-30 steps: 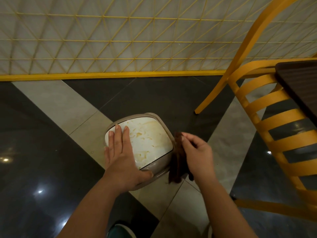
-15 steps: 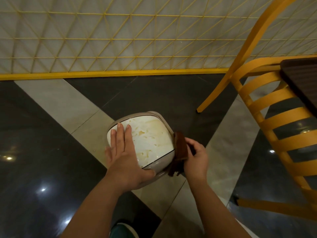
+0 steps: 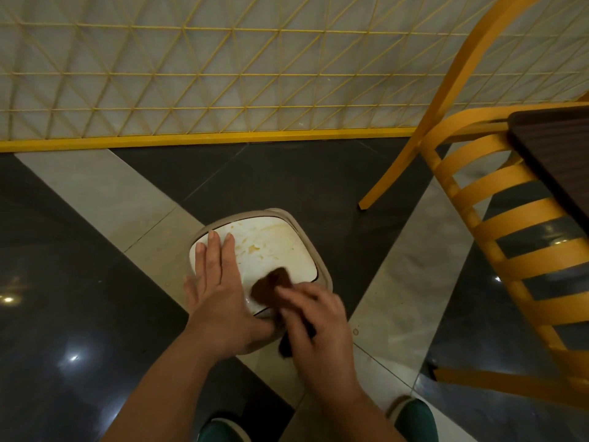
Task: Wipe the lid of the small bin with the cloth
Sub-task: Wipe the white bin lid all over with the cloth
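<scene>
**A:** ok so head view only. What was going on in the middle of the frame?

**B:** The small bin (image 3: 322,275) sat on the floor (image 3: 318,180) at centre frame, beige body with a white lid (image 3: 271,247) on top. The lid had yellowish-brown smears across its upper half.

**A:** And the hands?

**B:** The left hand (image 3: 220,288) lay flat on the left part of the lid, fingers straight and close together, pointing up the frame, thumb out toward the lower edge. The right hand (image 3: 315,317) was just right of it at the lid's lower right corner, fingers curled around the dark brown cloth (image 3: 271,283). It was blurry, so the exact finger hold I couldn't tell. Part of the cloth lay on the lid, and a bit hung down below the hand past the bin's edge.

**A:** Anything else around?

**B:** A yellow slatted chair (image 3: 497,231) on the right side, a dark desk (image 3: 554,154) corner at the right edge, a yellow lattice fence (image 3: 223,74) across the top, and green shoes (image 3: 411,416) at the bottom.
</scene>
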The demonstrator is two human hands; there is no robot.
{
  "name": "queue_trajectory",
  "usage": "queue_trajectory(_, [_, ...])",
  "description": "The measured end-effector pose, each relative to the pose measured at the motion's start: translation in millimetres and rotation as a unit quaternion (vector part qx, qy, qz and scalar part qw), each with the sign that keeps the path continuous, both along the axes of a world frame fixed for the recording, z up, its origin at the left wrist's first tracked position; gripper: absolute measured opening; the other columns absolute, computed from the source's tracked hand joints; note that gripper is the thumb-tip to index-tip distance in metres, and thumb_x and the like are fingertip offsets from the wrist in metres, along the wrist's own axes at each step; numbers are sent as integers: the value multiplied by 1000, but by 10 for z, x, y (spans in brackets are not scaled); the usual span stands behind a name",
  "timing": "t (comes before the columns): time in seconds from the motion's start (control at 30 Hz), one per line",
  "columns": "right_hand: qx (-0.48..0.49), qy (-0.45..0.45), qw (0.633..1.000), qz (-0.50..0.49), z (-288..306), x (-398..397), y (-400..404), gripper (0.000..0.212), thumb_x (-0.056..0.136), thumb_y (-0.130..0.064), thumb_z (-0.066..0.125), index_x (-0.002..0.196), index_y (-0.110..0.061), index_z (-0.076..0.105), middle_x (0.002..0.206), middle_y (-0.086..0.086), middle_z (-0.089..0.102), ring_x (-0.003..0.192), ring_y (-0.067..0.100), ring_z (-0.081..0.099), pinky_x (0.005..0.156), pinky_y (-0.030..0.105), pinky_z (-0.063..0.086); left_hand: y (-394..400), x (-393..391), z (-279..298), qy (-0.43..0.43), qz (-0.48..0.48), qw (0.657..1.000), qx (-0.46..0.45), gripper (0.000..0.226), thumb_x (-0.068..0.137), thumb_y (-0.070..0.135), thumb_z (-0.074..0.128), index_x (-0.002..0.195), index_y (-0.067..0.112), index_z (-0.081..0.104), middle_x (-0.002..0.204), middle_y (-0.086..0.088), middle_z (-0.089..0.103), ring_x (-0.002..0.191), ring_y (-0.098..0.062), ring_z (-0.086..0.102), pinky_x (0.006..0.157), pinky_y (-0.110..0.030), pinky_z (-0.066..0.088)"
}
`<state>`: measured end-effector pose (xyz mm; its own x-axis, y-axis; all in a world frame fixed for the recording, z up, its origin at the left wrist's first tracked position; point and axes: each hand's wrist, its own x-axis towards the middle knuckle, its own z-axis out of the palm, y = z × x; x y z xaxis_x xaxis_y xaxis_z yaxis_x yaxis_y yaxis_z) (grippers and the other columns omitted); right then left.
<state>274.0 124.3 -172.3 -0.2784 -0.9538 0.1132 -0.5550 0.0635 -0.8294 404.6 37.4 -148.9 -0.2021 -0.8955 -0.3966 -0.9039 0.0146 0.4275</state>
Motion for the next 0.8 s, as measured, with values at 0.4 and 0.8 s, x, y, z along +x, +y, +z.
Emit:
queue_trajectory(0.4, [39,-3,998,-58,-42,-3,-139,30,91,-22,56,116,-35,65,115,-15,54,110,-2,43,96,9,34,-17,-2,3,-9,-4,1000,-7,143,54,57,77,140,28,-33,144,11,-43,135,-17,-39,117,-50,-3])
queue_trajectory(0.8, [102,53,991,-71,-402,-535,-274,28,95,-19,51,118,-27,65,110,-11,53,102,9,52,86,24,53,-84,73,167,-94,-72,993,-5,138,58,70,69,139,29,-35,144,7,-46,132,-16,-43,108,-53,-23])
